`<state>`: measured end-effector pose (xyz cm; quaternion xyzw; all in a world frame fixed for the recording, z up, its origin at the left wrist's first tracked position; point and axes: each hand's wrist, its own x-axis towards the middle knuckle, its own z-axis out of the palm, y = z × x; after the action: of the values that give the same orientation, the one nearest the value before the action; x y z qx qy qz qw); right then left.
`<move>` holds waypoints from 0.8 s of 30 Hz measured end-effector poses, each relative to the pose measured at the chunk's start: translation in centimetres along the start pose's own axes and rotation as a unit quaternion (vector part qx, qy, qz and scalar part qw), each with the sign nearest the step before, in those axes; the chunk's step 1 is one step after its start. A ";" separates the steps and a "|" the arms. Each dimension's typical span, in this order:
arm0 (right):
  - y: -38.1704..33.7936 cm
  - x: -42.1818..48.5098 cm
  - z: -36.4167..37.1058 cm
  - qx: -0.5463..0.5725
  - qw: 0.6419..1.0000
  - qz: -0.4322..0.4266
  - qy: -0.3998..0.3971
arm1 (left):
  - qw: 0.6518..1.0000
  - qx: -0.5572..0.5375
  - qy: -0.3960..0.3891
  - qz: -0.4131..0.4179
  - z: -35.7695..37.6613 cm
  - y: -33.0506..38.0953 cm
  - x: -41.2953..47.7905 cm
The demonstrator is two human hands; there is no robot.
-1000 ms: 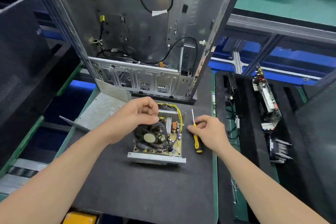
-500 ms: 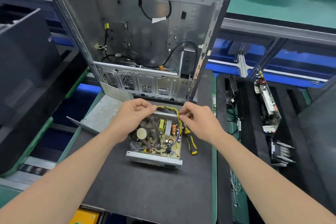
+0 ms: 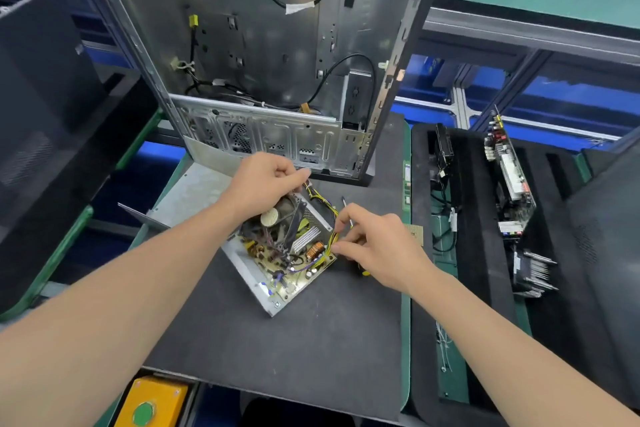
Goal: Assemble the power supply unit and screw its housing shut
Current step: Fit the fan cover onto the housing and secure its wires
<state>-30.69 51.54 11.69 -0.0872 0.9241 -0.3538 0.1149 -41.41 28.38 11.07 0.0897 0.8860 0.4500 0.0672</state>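
Head cam: your open power supply unit [image 3: 287,263] sits cornerwise on the black mat [image 3: 277,357], in front of the computer case [image 3: 277,45]. Your left hand [image 3: 263,184] curls its fingers round the far corner — to steady it, I'd guess — while your right hand [image 3: 377,246] pinches the yellow wires [image 3: 333,217] at the edge, probably tucking them in so the cover [image 3: 194,198] lying left can go on. The screwdriver [image 3: 344,201] lies partly under your right hand, not gripped

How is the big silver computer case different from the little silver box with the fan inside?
The big silver metal computer case stands upright; the little silver power supply box lies flat on the black mat. The case is far larger and mostly bare inside; the box is crammed with parts and yellow wires. Both are open, silvery metal.
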 end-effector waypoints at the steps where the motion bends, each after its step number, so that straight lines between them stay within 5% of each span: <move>1: -0.1 -0.2 0.1 -0.009 1.000 -0.004 0.003 | 1.000 0.006 -0.002 0.008 0.2 0.1 0.3; 6: -1.9 -0.6 0.7 -0.147 0.982 -0.101 0.063 | 0.999 0.025 -0.023 0.030 -0.3 0.6 1.3; 10: -4.1 0.3 2.1 -0.195 0.975 -0.101 -0.010 | 0.997 -0.067 0.042 0.015 -1.7 0.5 0.8; 14: -5.3 1.5 2.8 -0.124 0.989 -0.076 -0.011 | 0.972 -0.211 0.077 -0.065 -3.0 0.2 0.2; 17: -5.1 1.8 2.1 -0.022 1.000 0.002 0.017 | 0.964 -0.207 0.099 -0.134 -4.0 -0.4 -0.2; 21: -5.1 1.7 1.6 0.110 0.991 0.063 0.031 | 0.966 -0.185 0.114 -0.139 -4.7 -1.2 -0.6; 24: -5.0 1.5 1.8 0.068 0.995 0.061 0.040 | 0.972 -0.180 0.110 -0.106 -4.6 -1.2 -0.7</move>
<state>-31.24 46.35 13.55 -0.0082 0.9053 -0.4117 0.1048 -41.76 23.89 12.86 -0.0686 0.7969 0.5994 0.0317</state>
